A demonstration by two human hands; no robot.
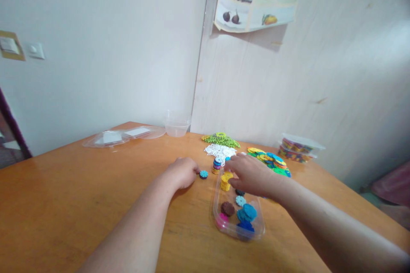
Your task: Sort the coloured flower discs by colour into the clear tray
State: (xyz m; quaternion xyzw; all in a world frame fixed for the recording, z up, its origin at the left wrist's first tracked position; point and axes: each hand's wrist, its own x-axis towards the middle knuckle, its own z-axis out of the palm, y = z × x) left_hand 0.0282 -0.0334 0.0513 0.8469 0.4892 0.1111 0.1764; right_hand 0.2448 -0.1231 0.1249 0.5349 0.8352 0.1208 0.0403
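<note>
My left hand [185, 173] rests on the table with its fingers curled in; whatever they may hold is hidden. Its fingertips are right beside a small light-blue notched disc stack [203, 174]. Over the far end of a clear plastic box [215, 209] is my right hand [250, 172], thumb and fingers apart, close to a stack of yellow discs [225, 182]. The box also holds brown discs [227, 209], pink discs [222, 221], teal discs [247, 213], dark-blue discs [245, 229] and a pale-blue disc [240, 201]. A mixed-colour disc stack [217, 165] stands just beyond the box.
Behind lie a white pile [219, 152], a green pile [221, 140] and multicoloured discs [270, 160]. A lidded clear box [299, 148] stands back right. Clear lids [110, 137] and a clear tub [177, 126] are by the wall.
</note>
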